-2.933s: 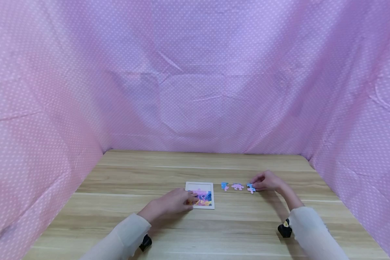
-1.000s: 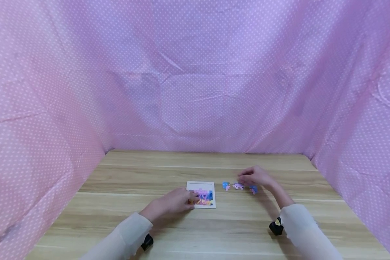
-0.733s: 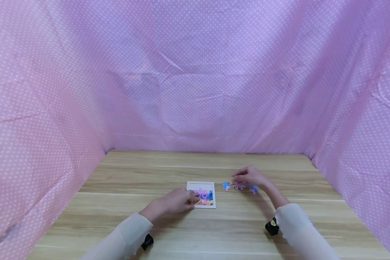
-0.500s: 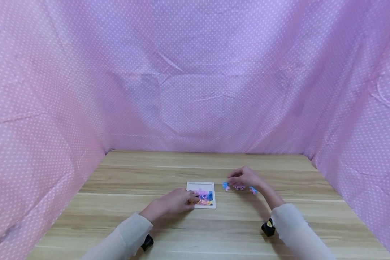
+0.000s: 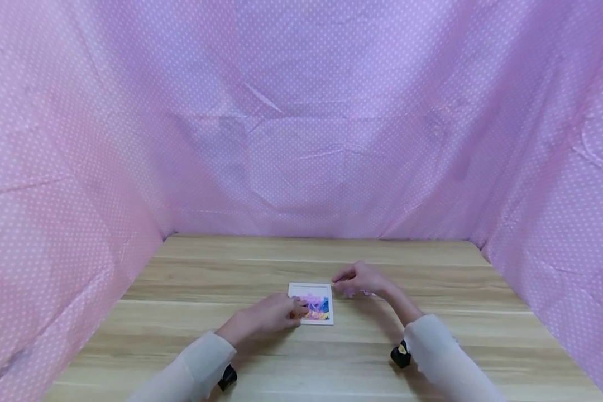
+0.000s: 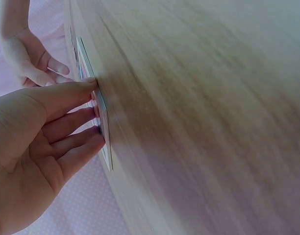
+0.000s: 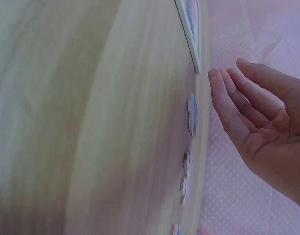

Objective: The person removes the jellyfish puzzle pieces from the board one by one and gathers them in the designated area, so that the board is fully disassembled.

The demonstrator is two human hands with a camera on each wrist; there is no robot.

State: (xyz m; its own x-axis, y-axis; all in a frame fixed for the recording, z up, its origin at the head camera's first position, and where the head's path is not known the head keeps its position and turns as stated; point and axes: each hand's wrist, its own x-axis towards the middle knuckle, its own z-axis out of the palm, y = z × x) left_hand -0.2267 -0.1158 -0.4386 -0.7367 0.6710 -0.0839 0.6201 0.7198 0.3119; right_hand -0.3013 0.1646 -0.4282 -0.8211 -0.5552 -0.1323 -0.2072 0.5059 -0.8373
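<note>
My left hand [image 5: 273,312] rests its fingertips on the left part of a small white-framed jigsaw puzzle [image 5: 314,290]. In the left wrist view the thumb of this hand [image 6: 52,122] touches the frame's edge while the fairly straight fingers lie on its face. The lower part of the frame holds a colourful pink, blue and yellow picture; its top strip is pale. My right hand [image 5: 364,276] hovers just right of the frame's upper corner. The right wrist view shows this hand [image 7: 262,107] holding nothing, fingers loosely extended.
Three loose puzzle pieces lie in a row right of the frame: a blue-pink one [image 7: 193,115], a pink one [image 7: 186,176] and another [image 7: 177,229]. My right hand partly hides them in the head view. Pink dotted cloth [image 5: 301,167] surrounds the wooden table [image 5: 221,262].
My right hand has moved left from the farthest loose piece, passing over the row to the frame's right edge. The left hand has stayed on the puzzle.
</note>
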